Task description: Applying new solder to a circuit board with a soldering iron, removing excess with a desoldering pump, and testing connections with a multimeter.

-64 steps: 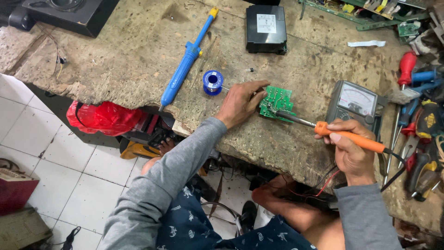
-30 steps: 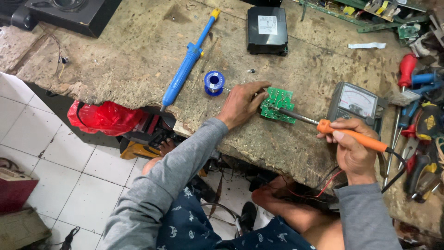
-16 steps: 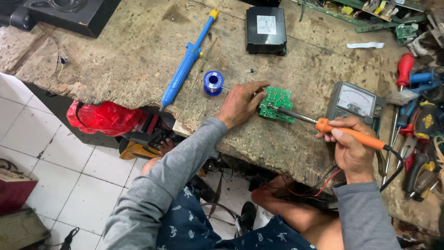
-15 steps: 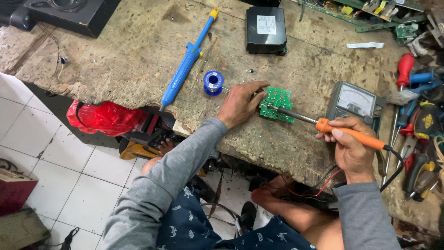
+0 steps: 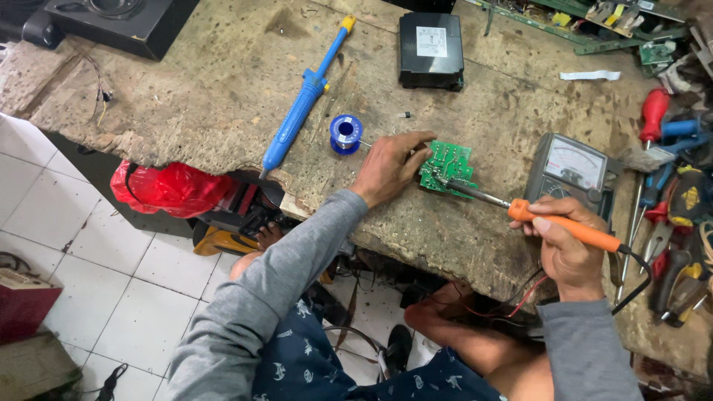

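A small green circuit board (image 5: 448, 168) lies on the worn workbench (image 5: 223, 89). My left hand (image 5: 391, 166) rests on the bench and pinches the board's left edge. In my right hand (image 5: 568, 249) is an orange-handled soldering iron (image 5: 553, 224), held like a pen; its metal tip touches the board's lower right part. The iron's black cord runs off to the right.
A blue desoldering pump (image 5: 304, 96), a blue solder spool (image 5: 346, 134), a black box (image 5: 431, 50) and a grey analog meter (image 5: 570, 169) lie around the board. Screwdrivers and pliers (image 5: 672, 200) crowd the right edge. A red bag (image 5: 160, 187) hangs below the bench.
The soldering iron's tip has crept slightly along the board; both hands stay nearly where they were.
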